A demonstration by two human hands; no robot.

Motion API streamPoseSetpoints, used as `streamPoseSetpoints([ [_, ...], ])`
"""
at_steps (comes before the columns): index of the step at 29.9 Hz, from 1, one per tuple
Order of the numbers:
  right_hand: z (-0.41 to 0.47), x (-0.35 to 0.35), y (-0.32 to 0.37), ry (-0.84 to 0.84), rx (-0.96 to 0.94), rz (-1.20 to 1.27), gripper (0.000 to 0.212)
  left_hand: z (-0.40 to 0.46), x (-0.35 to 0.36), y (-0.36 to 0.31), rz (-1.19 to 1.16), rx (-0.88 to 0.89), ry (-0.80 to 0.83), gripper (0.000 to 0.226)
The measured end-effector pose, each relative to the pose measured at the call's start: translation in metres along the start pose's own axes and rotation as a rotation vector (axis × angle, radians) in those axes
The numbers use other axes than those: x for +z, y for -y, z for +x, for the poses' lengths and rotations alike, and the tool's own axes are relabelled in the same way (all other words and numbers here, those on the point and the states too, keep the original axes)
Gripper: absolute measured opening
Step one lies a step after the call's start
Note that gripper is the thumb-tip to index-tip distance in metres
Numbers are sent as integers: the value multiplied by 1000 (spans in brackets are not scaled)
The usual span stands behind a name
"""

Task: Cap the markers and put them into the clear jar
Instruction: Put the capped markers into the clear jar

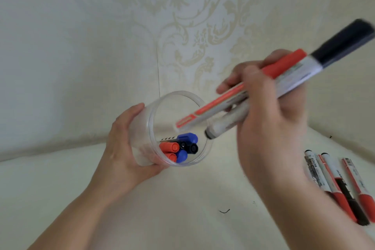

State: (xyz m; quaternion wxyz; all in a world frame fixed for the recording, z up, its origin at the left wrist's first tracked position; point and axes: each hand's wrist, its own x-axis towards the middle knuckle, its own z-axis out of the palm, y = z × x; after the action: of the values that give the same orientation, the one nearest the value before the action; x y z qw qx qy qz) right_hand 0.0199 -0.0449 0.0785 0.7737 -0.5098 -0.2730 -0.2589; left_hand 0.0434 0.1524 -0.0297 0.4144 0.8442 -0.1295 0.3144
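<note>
- Now the left hand point(129, 148) grips the tilted clear jar point(176, 128), capped markers inside.
- Right hand point(269, 107) clutches two markers point(233, 105) at its mouth.
- Four more markers point(341, 184) lie near the surface's right edge.

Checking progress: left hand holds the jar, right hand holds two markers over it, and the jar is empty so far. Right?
Not quite. The head view shows the jar already holds capped markers. The rest stands: left hand holds it, right hand holds two markers over it.
</note>
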Motion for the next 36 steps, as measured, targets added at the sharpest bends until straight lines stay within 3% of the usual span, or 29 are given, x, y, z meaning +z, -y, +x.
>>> streamPoseSetpoints([
  [2, -14, 9, -13, 81, 12, -99, 15, 4, 1, 5, -22, -25, 38, 110],
  [4, -22, 13, -21, 216, 159, -178, 14, 4, 1, 7, -13, -12, 51, 109],
  [7, -23, 14, -16, 390, 427, -185, 38, 1, 0, 6, 5, -32, 59, 105],
  [12, -17, 7, -17, 226, 54, -650, 45, 7, 3, 11, 5, -82, 57, 105],
  [16, -17, 7, -11, 192, 122, -431, 42, 8, 3, 14, 34, -81, 72, 105],
  [19, -21, 10, -10, 396, 295, -543, 32, 1, 3, 7, -16, -57, 38, 101],
  [21, -21, 9, -13, 500, 436, -599, 42, -5, 2, 1, -6, -3, 2, 104],
  [24, -15, 5, -14, 388, 348, -540, 52, 0, 1, 4, -17, -35, 12, 107],
  [28, -16, 11, -9, 324, 236, -414, 20, 5, 3, 9, -44, -86, 55, 111],
  [30, -9, 5, -14, 282, 146, -443, 14, -2, 5, 2, -64, -86, 49, 116],
  [33, 21, -33, -28, 168, 146, -685, 8, -7, 6, -2, -4, -87, 4, 124],
  [36, 36, -87, -54, 326, 418, -1211, 19, -5, 8, -3, 37, -112, 85, 136],
])
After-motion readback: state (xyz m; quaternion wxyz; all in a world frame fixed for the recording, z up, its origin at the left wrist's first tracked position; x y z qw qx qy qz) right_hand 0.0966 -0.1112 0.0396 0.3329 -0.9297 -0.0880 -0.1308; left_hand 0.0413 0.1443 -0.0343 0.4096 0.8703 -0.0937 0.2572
